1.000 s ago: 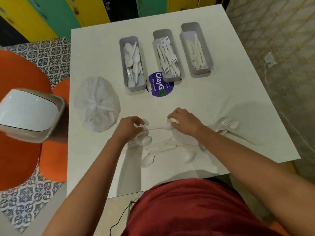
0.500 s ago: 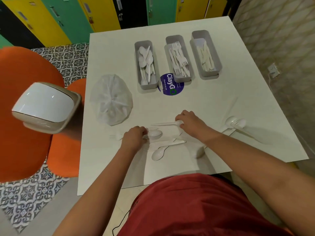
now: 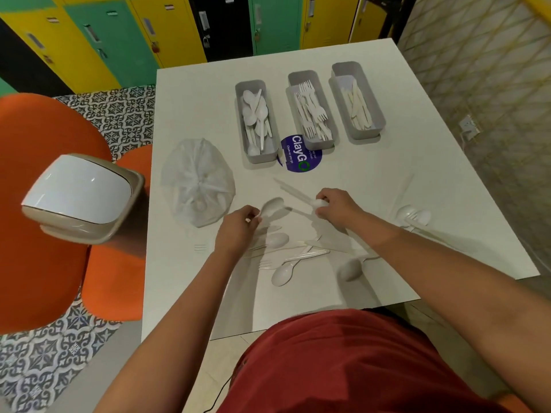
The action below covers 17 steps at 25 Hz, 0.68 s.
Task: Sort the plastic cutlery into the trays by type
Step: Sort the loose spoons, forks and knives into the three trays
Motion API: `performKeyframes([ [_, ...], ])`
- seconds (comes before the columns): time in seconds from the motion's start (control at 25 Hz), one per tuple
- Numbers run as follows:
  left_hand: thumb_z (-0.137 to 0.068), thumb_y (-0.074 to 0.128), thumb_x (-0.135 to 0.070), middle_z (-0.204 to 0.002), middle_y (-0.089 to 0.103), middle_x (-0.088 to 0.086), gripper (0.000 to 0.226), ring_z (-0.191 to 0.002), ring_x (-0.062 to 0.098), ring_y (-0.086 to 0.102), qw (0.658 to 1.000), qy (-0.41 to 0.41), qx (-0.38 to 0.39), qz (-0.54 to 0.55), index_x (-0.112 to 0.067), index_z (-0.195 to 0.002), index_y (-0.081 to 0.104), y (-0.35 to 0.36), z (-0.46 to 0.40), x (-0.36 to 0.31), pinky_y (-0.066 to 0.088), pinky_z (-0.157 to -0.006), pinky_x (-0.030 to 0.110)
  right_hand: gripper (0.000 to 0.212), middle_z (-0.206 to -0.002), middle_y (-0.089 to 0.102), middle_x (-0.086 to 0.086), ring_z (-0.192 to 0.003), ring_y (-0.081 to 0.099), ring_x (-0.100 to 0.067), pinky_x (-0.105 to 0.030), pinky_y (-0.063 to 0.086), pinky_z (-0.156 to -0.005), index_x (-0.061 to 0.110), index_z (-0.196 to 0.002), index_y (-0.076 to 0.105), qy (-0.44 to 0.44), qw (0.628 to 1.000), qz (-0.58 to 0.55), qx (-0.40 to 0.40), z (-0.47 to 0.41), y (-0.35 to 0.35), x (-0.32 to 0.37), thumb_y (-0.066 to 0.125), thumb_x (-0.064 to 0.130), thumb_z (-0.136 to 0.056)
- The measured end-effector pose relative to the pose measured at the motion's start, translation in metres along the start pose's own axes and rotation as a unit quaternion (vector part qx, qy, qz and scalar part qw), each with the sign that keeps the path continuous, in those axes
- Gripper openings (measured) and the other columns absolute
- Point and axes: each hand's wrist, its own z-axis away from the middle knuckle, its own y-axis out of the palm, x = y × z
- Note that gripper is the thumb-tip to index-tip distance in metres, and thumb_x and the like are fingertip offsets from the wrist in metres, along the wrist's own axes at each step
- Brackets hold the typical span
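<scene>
spoon tray [image 3: 242, 114]: leftmost of three grey trays at the far side of the counter [image 3: 190, 108], filled with white spoons.
fork tray [image 3: 331, 135]: middle one, holds white forks.
knife tray [image 3: 377, 126]: rightmost, holds white knives.
plastic bag [image 3: 196, 181]: clear, left of the trays, with more cutlery inside.
loose cutlery [image 3: 293, 257]: spoons, forks and knives scattered on the near counter; a small cluster sits far right.
left hand [image 3: 237, 231]: grip pinching a spoon [image 3: 272, 206], bowl raised.
right hand [image 3: 337, 207]: grip curled round white cutlery handles [image 3: 293, 192].
</scene>
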Motion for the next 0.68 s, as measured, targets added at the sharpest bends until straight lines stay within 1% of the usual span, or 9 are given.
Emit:
performKeyframes([
  [0.08,-0.093,0.055,-0.019,-0.099,0.066,0.005,0.020,-0.077,0.020,0.062,0.996,-0.009,-0.032,0.079,-0.007,-0.107,0.063,-0.005,-0.008,-0.007,0.043,-0.070,0.023,0.022,-0.095,0.056,-0.009,-0.082,0.054,-0.024,-0.035,0.048,-0.074,0.004,-0.106,0.060,0.019,0.999,-0.031,-0.008,-0.009,-0.003,0.013,0.057,0.003,-0.085],
  [0.12,-0.094,0.053,-0.018,-0.096,0.064,0.005,0.021,-0.068,0.017,0.059,0.991,-0.023,-0.050,0.124,-0.006,-0.108,0.062,-0.007,-0.013,-0.012,0.044,-0.065,0.017,0.020,-0.089,0.056,-0.008,-0.080,0.056,-0.025,-0.039,0.051,-0.078,0.004,-0.105,0.060,0.031,0.998,-0.055,-0.007,-0.013,-0.006,0.019,0.054,0.003,-0.086],
  [0.2,-0.095,0.049,-0.014,-0.084,0.060,0.001,0.020,-0.058,0.010,0.051,0.974,-0.070,-0.064,0.207,-0.004,-0.107,0.061,-0.011,-0.022,-0.021,0.039,-0.050,0.007,0.012,-0.078,0.053,-0.005,-0.075,0.060,-0.026,-0.041,0.054,-0.081,0.006,-0.095,0.059,0.051,0.992,-0.119,0.003,-0.019,-0.009,0.029,0.051,0.002,-0.087],
  [0.24,-0.095,0.047,-0.011,-0.078,0.057,0.000,0.020,-0.059,0.009,0.048,0.962,-0.104,-0.057,0.247,-0.005,-0.108,0.061,-0.013,-0.029,-0.025,0.039,-0.047,0.008,0.007,-0.076,0.052,-0.005,-0.071,0.061,-0.025,-0.041,0.055,-0.081,0.007,-0.087,0.056,0.051,0.988,-0.144,0.007,-0.023,-0.011,0.034,0.051,0.002,-0.088],
  [0.32,-0.091,0.044,0.000,-0.076,0.054,0.000,0.027,-0.064,0.010,0.049,0.933,-0.168,-0.033,0.316,-0.003,-0.112,0.060,-0.017,-0.042,-0.034,0.043,-0.053,0.015,0.018,-0.072,0.046,-0.006,-0.061,0.057,-0.020,-0.038,0.057,-0.072,0.009,-0.073,0.047,0.035,0.984,-0.174,0.014,-0.029,-0.014,0.041,0.054,0.004,-0.089],
  [0.44,-0.089,0.050,0.007,-0.090,0.058,0.006,0.028,-0.075,0.011,0.058,0.898,-0.194,-0.031,0.395,0.003,-0.115,0.057,-0.023,-0.058,-0.047,0.051,-0.063,0.018,0.026,-0.066,0.041,-0.006,-0.054,0.048,-0.016,-0.028,0.056,-0.049,0.009,-0.068,0.042,0.021,0.978,-0.205,0.037,-0.039,-0.020,0.056,0.058,0.009,-0.089],
  [0.48,-0.091,0.050,0.004,-0.093,0.059,0.007,0.023,-0.076,0.011,0.061,0.886,-0.195,-0.035,0.418,0.001,-0.112,0.056,-0.024,-0.062,-0.052,0.054,-0.064,0.018,0.028,-0.066,0.042,-0.006,-0.054,0.047,-0.016,-0.027,0.054,-0.047,0.010,-0.067,0.042,0.018,0.977,-0.209,0.046,-0.044,-0.022,0.060,0.058,0.010,-0.090],
  [0.56,-0.094,0.049,-0.004,-0.088,0.059,0.005,0.015,-0.074,0.011,0.063,0.875,-0.205,-0.045,0.436,-0.005,-0.108,0.055,-0.027,-0.071,-0.062,0.055,-0.062,0.019,0.026,-0.067,0.046,-0.005,-0.055,0.048,-0.016,-0.026,0.051,-0.048,0.012,-0.067,0.045,0.011,0.979,-0.196,0.054,-0.055,-0.026,0.071,0.059,0.013,-0.090],
  [0.68,-0.094,0.047,-0.005,-0.077,0.057,0.002,0.019,-0.065,0.011,0.056,0.883,-0.226,-0.067,0.406,-0.004,-0.109,0.059,-0.025,-0.094,-0.069,0.048,-0.059,0.022,0.023,-0.064,0.049,-0.006,-0.053,0.048,-0.014,-0.023,0.045,-0.048,0.010,-0.071,0.047,0.004,0.987,-0.150,0.056,-0.077,-0.031,0.086,0.058,0.017,-0.090],
])
